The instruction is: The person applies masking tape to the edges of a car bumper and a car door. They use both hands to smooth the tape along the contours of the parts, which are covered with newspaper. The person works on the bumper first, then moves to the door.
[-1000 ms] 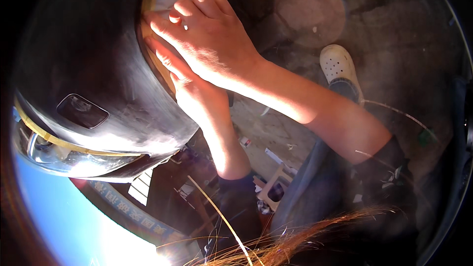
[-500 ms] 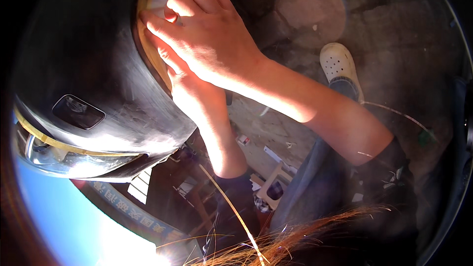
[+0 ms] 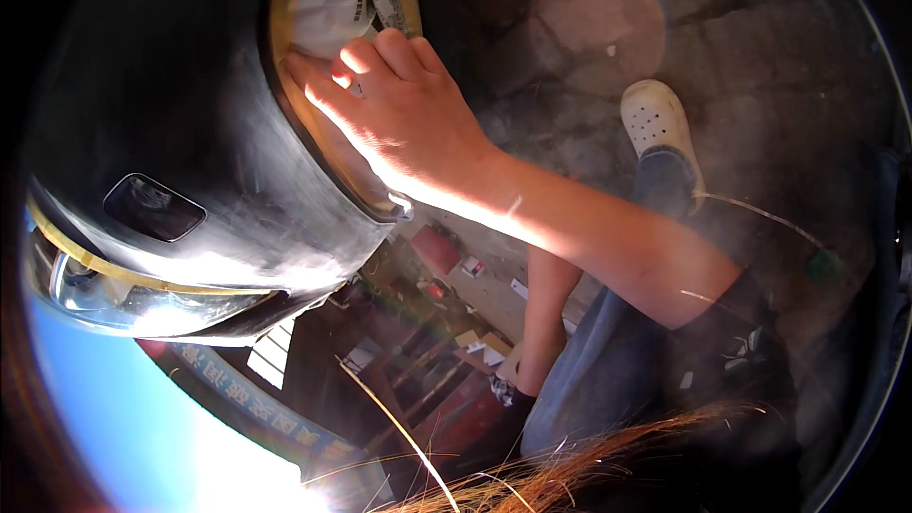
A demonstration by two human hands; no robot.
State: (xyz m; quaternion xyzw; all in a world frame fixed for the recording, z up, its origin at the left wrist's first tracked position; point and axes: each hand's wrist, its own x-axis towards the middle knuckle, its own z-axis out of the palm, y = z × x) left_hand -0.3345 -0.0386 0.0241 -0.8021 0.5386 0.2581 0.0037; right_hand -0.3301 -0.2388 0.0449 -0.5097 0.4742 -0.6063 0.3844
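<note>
A big dark metal drum (image 3: 190,114) fills the upper left. Its mouth has a yellowish rim (image 3: 277,47), and a white sack (image 3: 323,0) shows inside. My right hand (image 3: 408,123) lies on that rim with the fingers curled over the edge, against the sack. My left forearm (image 3: 543,323) rises behind the right arm. My left hand is hidden behind it.
A dark rectangular plate (image 3: 152,207) sits on the drum's side. My white clog (image 3: 655,123) and blue trouser leg (image 3: 608,370) stand on rough concrete ground (image 3: 760,57). Far below are a blue signboard (image 3: 256,408) and red objects (image 3: 437,247). Hair strands (image 3: 570,465) cross the bottom.
My left hand, which lay under the right one at the rim, has dropped out of sight behind the right arm. My right hand stays on the rim.
</note>
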